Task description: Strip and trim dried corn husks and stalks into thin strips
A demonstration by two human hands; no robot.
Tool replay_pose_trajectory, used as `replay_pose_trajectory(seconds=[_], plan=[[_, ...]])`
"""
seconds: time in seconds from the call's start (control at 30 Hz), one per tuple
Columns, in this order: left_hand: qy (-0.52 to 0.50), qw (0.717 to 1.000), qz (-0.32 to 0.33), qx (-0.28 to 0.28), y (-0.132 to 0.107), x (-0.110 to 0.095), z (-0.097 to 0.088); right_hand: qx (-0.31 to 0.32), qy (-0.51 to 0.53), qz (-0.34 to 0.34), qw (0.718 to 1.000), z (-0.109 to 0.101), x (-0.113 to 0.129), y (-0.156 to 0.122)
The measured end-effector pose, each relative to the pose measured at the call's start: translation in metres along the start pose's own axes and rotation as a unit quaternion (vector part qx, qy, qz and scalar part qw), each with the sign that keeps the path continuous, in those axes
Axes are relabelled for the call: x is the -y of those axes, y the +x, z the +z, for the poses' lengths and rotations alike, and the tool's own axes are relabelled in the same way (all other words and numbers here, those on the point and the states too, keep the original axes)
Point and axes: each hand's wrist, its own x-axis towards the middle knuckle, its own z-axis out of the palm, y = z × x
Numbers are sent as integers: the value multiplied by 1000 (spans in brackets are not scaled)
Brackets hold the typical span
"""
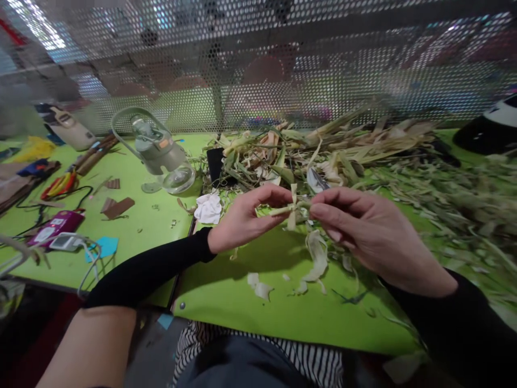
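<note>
My left hand (246,215) and my right hand (363,231) meet above the green table (250,302), both pinched on a small pale stalk of dried plant (293,207) with short leaf strips sticking up and down from it. The left fingers grip its left end, the right fingers its right end. Both arms wear black sleeves. Torn pale husk strips (317,258) lie on the table just below the hands.
A big heap of dried leaves and stalks (343,151) fills the back and right. A clear water bottle with grey lid (161,151), crumpled white tissue (208,207), scissors (60,183), a purple packet (56,223) and cables lie left. Perforated metal screen (258,70) behind.
</note>
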Motion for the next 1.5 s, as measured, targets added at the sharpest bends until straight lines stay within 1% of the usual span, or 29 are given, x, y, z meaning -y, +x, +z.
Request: replay_pose_trajectory(seconds=[0.13,0.27,0.4,0.47,0.53,0.7,0.8,0.87,0.97,1.1,1.3,1.37,1.43,1.5], plan=[[19,1000,2,-2,-1,-1,1,-2,-34,-17,999,1,2,1],[-10,1000,-16,5,0,0,-1,-20,-30,-47,998,-2,6,1],[-15,1000,-24,14,0,3,-2,20,-54,-27,998,-3,7,-2],[-7,1000,-22,9,-1,4,-2,27,-66,-17,997,-3,6,-3],[2,1000,-16,0,-2,5,-1,20,-71,-16,997,-2,6,-3],[17,1000,10,-20,-3,6,2,32,-106,-42,993,2,6,-3],[25,999,12,-23,-4,6,3,26,-141,-62,988,2,6,-2],[28,999,13,-18,-4,4,3,20,-156,-68,985,2,6,-2],[35,999,4,4,-5,0,1,20,-160,-66,985,2,7,-1],[20,999,-34,35,-4,-3,-1,16,-148,-52,987,-1,5,-1],[-57,995,-70,39,-5,-1,-1,11,-103,-27,994,-4,-1,3],[-70,994,-78,28,-4,1,0,12,-85,-18,996,-4,1,3],[-83,993,-88,2,-3,3,1,7,-51,-10,999,-3,5,1],[-97,989,-109,-22,-3,5,2,-14,-5,-8,1000,-3,10,0]])
